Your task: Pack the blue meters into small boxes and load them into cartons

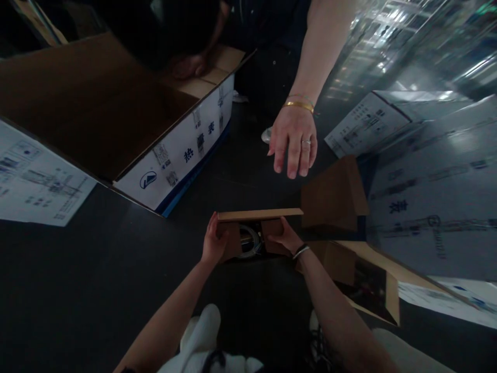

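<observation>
Between my two hands is a small brown cardboard box [232, 240], its lid flap [260, 213] raised along the far side. Inside it a coil of pale cable [252, 248] shows, with a brass-coloured part beside it; the rest of the contents is dark. My left hand [213, 242] grips the box's left side, thumb on the left inner flap. Opposite, my right hand [286, 238] holds the right side, its thumb over the right flap.
A co-worker's hand [295, 140] with a bracelet and ring reaches over the floor ahead. A large carton [174, 150] stands open at the left. More white cartons [435, 197] and an open brown box [392, 300] lie at the right.
</observation>
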`<action>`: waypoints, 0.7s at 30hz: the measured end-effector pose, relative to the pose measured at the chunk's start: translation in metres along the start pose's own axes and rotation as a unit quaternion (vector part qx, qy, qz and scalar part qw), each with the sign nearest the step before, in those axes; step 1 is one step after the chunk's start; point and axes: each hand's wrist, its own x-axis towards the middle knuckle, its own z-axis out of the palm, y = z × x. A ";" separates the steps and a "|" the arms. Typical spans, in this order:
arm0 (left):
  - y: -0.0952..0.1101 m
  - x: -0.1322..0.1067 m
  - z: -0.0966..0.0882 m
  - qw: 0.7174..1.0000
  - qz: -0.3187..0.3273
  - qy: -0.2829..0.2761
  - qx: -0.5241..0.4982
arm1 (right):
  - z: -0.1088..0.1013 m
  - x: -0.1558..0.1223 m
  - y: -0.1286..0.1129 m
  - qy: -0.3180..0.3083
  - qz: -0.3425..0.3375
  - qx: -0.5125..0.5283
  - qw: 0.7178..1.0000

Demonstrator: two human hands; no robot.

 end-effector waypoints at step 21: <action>0.009 -0.069 -0.032 0.920 0.236 -0.087 0.299 | -0.001 -0.043 -0.030 -0.209 -0.328 -0.557 0.734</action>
